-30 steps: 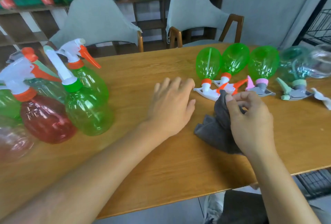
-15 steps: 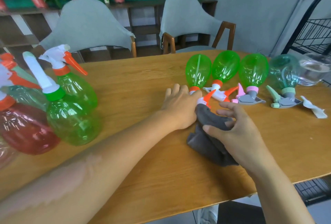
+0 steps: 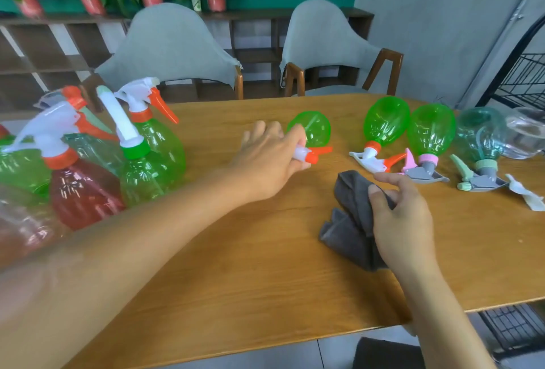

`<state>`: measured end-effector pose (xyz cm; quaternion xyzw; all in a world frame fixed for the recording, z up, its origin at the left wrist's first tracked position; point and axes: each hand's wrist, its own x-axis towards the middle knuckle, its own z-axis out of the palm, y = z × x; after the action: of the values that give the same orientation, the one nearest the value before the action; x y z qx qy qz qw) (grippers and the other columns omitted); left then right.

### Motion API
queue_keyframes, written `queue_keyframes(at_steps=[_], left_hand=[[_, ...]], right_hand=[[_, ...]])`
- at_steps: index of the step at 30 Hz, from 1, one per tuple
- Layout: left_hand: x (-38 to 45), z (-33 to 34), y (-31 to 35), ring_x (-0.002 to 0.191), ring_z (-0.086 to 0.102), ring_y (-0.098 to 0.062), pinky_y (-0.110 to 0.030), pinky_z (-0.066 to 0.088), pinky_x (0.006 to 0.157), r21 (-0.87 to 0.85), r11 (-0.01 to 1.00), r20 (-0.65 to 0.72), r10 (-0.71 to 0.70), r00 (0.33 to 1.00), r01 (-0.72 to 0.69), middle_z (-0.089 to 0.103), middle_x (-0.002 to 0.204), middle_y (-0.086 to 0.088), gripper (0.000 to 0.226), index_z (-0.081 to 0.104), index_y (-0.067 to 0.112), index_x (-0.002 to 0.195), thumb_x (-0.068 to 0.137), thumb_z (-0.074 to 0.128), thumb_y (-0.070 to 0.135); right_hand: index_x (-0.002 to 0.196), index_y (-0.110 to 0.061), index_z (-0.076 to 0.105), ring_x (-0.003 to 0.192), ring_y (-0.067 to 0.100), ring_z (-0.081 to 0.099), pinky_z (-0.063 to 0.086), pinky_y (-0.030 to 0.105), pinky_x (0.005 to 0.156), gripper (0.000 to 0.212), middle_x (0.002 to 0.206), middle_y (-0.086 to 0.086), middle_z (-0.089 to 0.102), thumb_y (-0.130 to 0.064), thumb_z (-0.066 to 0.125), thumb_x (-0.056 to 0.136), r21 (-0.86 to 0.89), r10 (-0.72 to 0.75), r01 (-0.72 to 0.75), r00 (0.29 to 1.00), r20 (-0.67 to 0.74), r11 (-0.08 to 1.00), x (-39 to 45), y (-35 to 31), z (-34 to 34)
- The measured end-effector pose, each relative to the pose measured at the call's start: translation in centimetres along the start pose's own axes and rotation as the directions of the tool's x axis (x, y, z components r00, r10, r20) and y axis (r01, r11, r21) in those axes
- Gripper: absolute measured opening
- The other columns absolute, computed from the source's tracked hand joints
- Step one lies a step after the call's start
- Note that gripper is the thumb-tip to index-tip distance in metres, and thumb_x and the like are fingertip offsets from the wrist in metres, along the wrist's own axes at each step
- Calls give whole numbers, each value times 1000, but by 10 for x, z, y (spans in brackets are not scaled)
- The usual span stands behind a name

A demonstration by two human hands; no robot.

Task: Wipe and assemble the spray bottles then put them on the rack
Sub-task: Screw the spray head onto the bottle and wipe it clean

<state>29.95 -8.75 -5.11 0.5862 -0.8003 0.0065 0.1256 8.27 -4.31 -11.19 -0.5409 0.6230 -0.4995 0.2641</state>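
My left hand (image 3: 269, 155) grips the white and orange spray head of a green bottle (image 3: 314, 128), which is pulled out of the row and tilted away from me. My right hand (image 3: 399, 218) holds a dark grey cloth (image 3: 351, 215) that rests on the wooden table (image 3: 265, 265). Two more green bottles (image 3: 386, 122) (image 3: 430, 130) lie in a row at the right with their heads toward me. Beside them lie a teal bottle (image 3: 479, 135) and a clear one (image 3: 525, 135).
Several upright bottles, green (image 3: 153, 159) and red (image 3: 79, 189), stand crowded at the table's left. A loose white trigger piece (image 3: 528, 196) lies at the far right. Two grey chairs (image 3: 171, 50) stand behind the table. A black wire rack (image 3: 525, 79) stands at the right edge.
My left hand took hold of the leftmost green bottle's spray head and drew it left, out of the row. My right hand, with the cloth, shifted slightly back toward me.
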Motion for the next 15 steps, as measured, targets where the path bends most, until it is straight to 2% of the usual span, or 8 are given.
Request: queue_keyframes(at_steps=[1,3,5,7,9,11,13,15], left_hand=[[-1,-9,-1,104,39,-19,-37,33,87,7,1000,-13,1,1000,-1,47,106,3,26,42,31,114,102,44,54],[0,-26,-3,101,39,-20,-38,31,86,16,1000,-8,-5,1000,5,50,103,4,21,40,32,112,105,37,52],[4,-43,-4,102,38,-22,-41,30,86,5,1000,9,-19,1000,19,54,103,4,19,38,35,109,107,33,52],[9,-58,-6,104,36,-25,-43,28,86,-4,999,34,-34,999,34,56,102,5,17,38,37,105,107,33,53],[14,-72,-7,106,37,-27,-44,27,88,-4,1000,80,-30,996,31,59,95,4,19,40,35,104,108,32,52],[17,-85,-6,105,36,-26,-43,25,89,-17,1000,126,-20,992,22,57,87,6,23,43,32,105,108,31,51],[20,-94,-6,100,38,-22,-40,27,87,-53,998,179,-11,984,21,51,84,8,27,48,28,112,108,33,50],[22,-97,-7,92,46,-19,-41,37,85,-67,998,238,19,971,-3,55,88,4,30,49,27,114,108,34,52]], right_hand=[[113,-23,61,65,9,60,45,24,68,12,69,-12,67,-18,57,103,31,3,-3,1000,-2,1000,-1,0,1],[114,-16,64,49,1,49,41,16,56,13,51,-18,55,-17,56,104,132,50,-48,999,-10,990,-1,-3,1],[117,-15,65,51,-4,55,43,13,56,17,62,-18,63,-23,61,103,277,164,-158,986,2,948,-1,-12,-1],[124,-20,61,67,-4,68,49,18,65,30,86,-10,72,-27,71,96,388,251,-265,964,89,883,-4,-26,-2],[133,-25,54,86,7,72,50,22,71,56,104,-3,70,-24,83,85,338,246,-278,960,136,899,-7,-30,-1],[137,-27,48,95,14,70,49,23,72,72,112,-2,65,-15,88,78,225,222,-252,964,149,941,-9,-28,3],[134,-25,47,96,13,68,46,18,70,67,112,-2,66,-6,83,81,121,189,-206,972,137,971,-11,-22,7],[127,-26,48,97,13,68,45,14,70,51,109,-3,69,-5,74,88,74,149,-157,984,102,985,-13,-20,10]])
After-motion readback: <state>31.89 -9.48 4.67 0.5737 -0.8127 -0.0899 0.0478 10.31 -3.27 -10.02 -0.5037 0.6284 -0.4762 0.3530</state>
